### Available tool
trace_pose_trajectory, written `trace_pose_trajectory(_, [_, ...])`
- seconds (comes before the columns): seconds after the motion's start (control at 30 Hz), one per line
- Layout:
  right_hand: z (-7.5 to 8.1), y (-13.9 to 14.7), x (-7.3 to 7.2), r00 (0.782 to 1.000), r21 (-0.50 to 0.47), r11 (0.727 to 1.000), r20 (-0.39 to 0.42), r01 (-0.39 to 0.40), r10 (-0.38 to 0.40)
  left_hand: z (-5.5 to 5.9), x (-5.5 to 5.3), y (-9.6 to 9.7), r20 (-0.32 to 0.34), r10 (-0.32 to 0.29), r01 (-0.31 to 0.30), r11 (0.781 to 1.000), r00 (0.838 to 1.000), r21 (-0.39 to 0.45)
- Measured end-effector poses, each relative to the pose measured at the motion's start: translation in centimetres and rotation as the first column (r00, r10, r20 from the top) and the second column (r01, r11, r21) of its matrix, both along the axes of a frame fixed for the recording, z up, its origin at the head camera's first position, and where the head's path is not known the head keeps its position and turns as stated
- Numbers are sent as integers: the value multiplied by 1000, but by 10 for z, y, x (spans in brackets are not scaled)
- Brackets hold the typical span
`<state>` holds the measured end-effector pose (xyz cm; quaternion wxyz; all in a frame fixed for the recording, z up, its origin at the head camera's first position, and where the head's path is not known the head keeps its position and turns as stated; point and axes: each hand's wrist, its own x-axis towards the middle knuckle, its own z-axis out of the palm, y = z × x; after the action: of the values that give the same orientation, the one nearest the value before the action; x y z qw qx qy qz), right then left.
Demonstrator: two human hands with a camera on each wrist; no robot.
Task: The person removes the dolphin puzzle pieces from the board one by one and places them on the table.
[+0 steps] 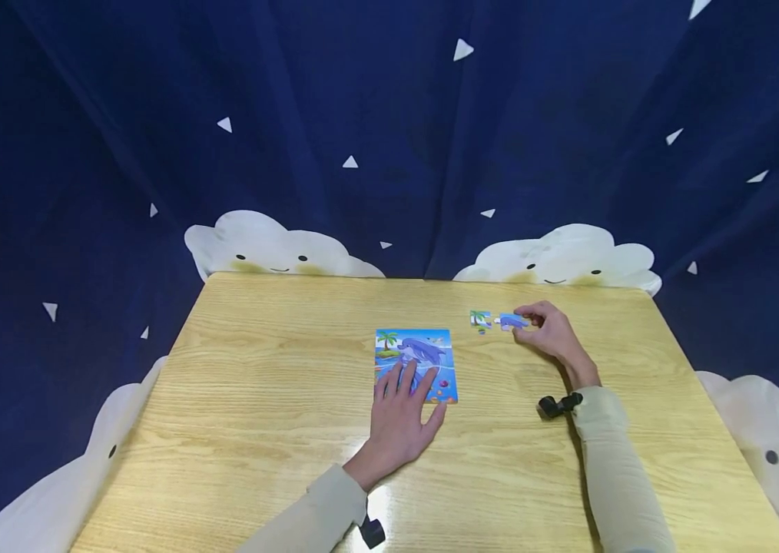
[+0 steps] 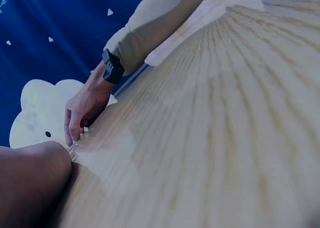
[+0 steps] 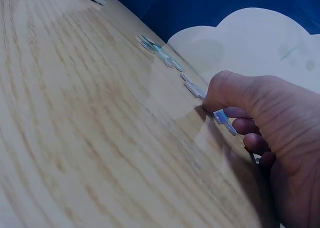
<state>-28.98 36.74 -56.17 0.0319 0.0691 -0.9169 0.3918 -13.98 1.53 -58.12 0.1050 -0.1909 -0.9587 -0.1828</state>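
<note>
Far L: navy curtain (image 1: 85, 192), cloth w/ soft folds + small white triangles, runs across the whole back & down both sides; smiling white clouds (image 1: 279, 257) printed along its lower part, behind the tbl edge. Tbl (image 1: 258, 361): pale wood, wavy grain, glare spot nr bottom ctr. L sleeve (image 1: 316, 514), light fabric, w/ blk wrist device (image 1: 372, 531). L hand (image 1: 396, 426) palm down, fingers spread, gripping nothing; they rest on the board & block its lower-L part. Dolphin board (image 1: 424, 349): thin, squarish, bright blue, approx. mid-tbl. Farther R: palm piece (image 1: 478, 316), thin, flat, w/ knobs & notches. Just beside it, dolphin piece (image 1: 510, 322), on tbl, pinched betw. thumb & fingers of R hand (image 1: 555, 336), which hide its R end. R sleeve (image 1: 614, 461), also light, blk device (image 1: 558, 405) at wrist.
</note>
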Motion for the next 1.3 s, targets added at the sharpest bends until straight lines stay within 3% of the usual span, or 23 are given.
trace_pose_trajectory(0.17, [-3, -4, 5, 999, -64, 998, -31, 21, -23, 0, 0, 0, 17, 0, 0, 1000, 1000, -14])
trace_pose_trajectory(0.43, [-1, -20, 22, 988, -128, 991, -142, 44, -62, -1, -1, -1, -16, -2, 2, 1000, 1000, 8])
trace_pose_trajectory(0.57, [4, -37, 26, 985, -154, 988, -175, -23, -4, -2, -1, -3, -12, 12, -12, 1000, 1000, 0])
trace_pose_trajectory(0.77, [10, -75, 27, 964, -169, 964, -205, -205, 169, -2, -2, -4, -16, 10, -10, 1000, 1000, -12])
trace_pose_trajectory(1.0, [15, -125, 29, 915, -4, 925, -142, -381, 377, 0, -4, -5, 11, 11, -10, 999, 1000, -43])
trace_pose_trajectory(1.17, [18, -141, 30, 909, 153, 907, -87, -391, 407, -2, -4, -3, 50, 8, -5, 998, 999, -66])
trace_pose_trajectory(1.3, [20, -144, 29, 917, 196, 908, -74, -371, 391, -2, -4, -1, 45, -1, 3, 998, 999, -63])
